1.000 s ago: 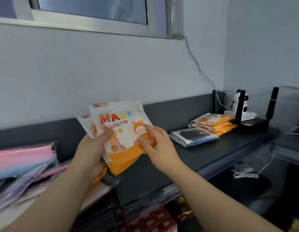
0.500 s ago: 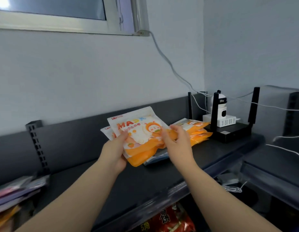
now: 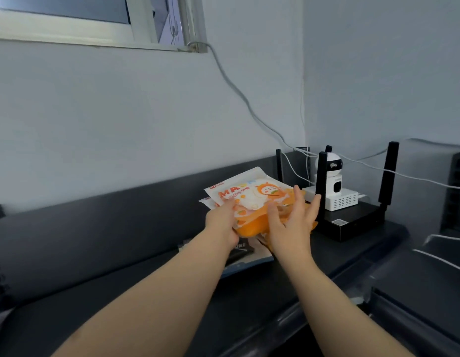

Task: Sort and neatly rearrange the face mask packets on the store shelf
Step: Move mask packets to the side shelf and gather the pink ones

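Note:
My left hand [image 3: 223,222] grips a small stack of white-and-orange mask packets [image 3: 249,199] by their left edge, held over the dark shelf [image 3: 249,305] near its right end. My right hand [image 3: 290,220] is spread open against the right side of the packets, fingers apart and pointing up. More orange packets lie underneath, mostly hidden by my hands. A flatter packet with a dark picture and blue edge [image 3: 247,256] lies on the shelf just below my wrists.
A black router [image 3: 352,222] with tall antennas stands right of the packets, with a white box and a small white camera [image 3: 332,173] on it. Cables run up the wall to the window. A lower dark ledge [image 3: 430,292] continues to the right.
I have carried the orange packets further right along the shelf, up over the pile beside the router. My right hand has let go of the packet and spread open.

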